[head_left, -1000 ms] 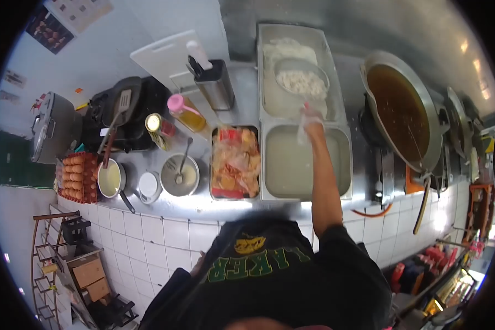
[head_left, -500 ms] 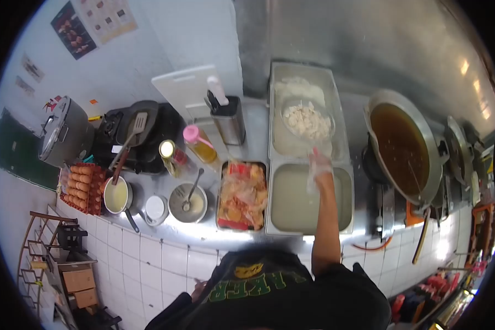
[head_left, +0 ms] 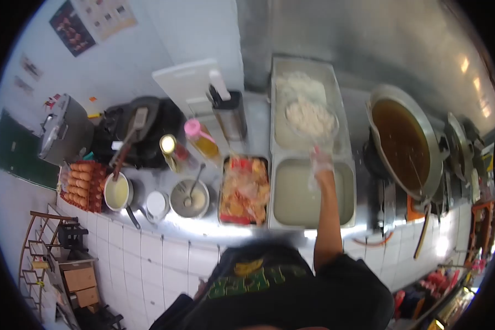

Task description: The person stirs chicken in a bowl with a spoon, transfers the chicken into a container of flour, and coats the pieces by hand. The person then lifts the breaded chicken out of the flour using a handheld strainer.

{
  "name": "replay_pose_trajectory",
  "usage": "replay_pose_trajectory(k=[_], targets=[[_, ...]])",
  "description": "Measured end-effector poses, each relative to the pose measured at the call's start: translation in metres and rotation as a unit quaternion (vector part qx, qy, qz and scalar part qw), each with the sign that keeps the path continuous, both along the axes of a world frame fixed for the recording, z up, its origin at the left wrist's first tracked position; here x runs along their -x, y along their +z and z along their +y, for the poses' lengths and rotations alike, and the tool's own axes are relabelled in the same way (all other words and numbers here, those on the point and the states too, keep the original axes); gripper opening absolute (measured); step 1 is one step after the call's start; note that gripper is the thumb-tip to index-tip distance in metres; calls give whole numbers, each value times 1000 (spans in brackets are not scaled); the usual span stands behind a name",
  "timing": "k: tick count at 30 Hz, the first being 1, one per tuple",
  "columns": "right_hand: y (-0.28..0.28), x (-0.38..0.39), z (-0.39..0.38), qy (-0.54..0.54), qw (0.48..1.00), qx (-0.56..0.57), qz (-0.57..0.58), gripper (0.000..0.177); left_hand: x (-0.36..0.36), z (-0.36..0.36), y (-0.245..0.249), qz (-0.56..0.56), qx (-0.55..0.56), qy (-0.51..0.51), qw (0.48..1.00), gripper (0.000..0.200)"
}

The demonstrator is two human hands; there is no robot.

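My right hand [head_left: 322, 164], in a clear plastic glove, is closed around the reddish handle of a round strainer [head_left: 335, 129]. Pale, flour-coated pieces [head_left: 308, 116] lie heaped in the strainer, slightly blurred. It sits over the back steel tray [head_left: 340, 99], which has white flour [head_left: 300, 85] at its far end. Below my right hand is the front steel tray [head_left: 283, 192], filled with a cloudy pale liquid. Down beside my body, my left hand [head_left: 202, 287] shows only in part against the dark shirt; its fingers cannot be made out.
Right of the trays stands a wide pan of brown oil [head_left: 399, 143]. To the left are a tray of bagged raw meat [head_left: 245, 192], a steel bowl with a spoon [head_left: 181, 206], a pink-capped bottle [head_left: 203, 143], a knife block [head_left: 231, 118] and eggs [head_left: 80, 184].
The view has shifted slightly. My right hand and the strainer have moved a little, and the coated pieces look more blurred. My left hand stays low by my body.
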State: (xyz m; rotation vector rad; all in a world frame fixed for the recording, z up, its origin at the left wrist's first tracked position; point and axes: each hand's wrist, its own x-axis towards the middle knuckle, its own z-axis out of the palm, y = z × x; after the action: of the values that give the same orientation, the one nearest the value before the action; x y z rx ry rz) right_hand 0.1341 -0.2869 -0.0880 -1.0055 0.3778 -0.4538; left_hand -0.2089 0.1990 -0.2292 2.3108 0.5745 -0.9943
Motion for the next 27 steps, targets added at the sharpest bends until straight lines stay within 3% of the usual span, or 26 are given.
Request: replay_pose_trajectory(k=[1, 2, 3, 4, 5, 7, 9, 11, 12, 14, 15, 18, 19, 20, 22, 26, 27], targets=[[7, -14, 5, -49, 971, -218, -89, 42, -30, -2, -1, -19, -5, 8, 1000, 52], [13, -21, 0, -58, 969, -222, -87, 42, -30, 5, -3, -13, -14, 5, 1000, 52], [12, -13, -14, 2, 988, 136, 70, 41, 5, 15, 1, 17, -24, -2, 1000, 52], [31, 0, -20, 85, 851, 469, 219, 40, 42, 22, 5, 49, -32, -6, 998, 52], [58, -6, -19, 179, 792, 491, 315, 47, 56, 25, 2, 62, -37, -7, 997, 52], [14, -1, -28, 154, 816, 446, 335, 47, 33, 27, -1, 50, -46, 5, 998, 52], [9, -26, -31, 129, 839, 400, 345, 47, 0, 24, -3, 32, -55, 18, 998, 52], [1, -15, -34, 121, 728, 625, 252, 51, 12, 32, 4, 51, -72, 16, 996, 51], [-11, 9, -33, 134, 725, 617, 275, 51, 47, 40, 10, 80, -81, 12, 993, 51], [5, -8, -31, 122, 858, 464, 184, 51, 46, 38, 5, 85, -86, 14, 993, 51], [-5, -14, -38, 118, 858, 469, 173, 51, 29, 30, 5, 77, -86, 22, 993, 51], [-91, -17, -80, 44, 944, 201, 256, 51, -19, 15, 5, 52, -91, 44, 993, 51], [45, 11, -33, 140, 784, 482, 365, 49, -3, 19, 4, 70, -101, 42, 992, 51], [57, 21, -23, 152, 776, 471, 390, 49, 37, 27, 10, 101, -112, 38, 988, 51], [71, 0, -24, 196, 829, 364, 377, 49, 62, 31, 9, 122, -122, 39, 984, 51], [46, 33, -16, 14, 852, 471, 228, 37, -3, 11, -14, 80, -122, 77, 986, 51], [49, 26, -19, 19, 840, 482, 247, 31, -5, 8, -13, 84, -126, 79, 985, 51]])
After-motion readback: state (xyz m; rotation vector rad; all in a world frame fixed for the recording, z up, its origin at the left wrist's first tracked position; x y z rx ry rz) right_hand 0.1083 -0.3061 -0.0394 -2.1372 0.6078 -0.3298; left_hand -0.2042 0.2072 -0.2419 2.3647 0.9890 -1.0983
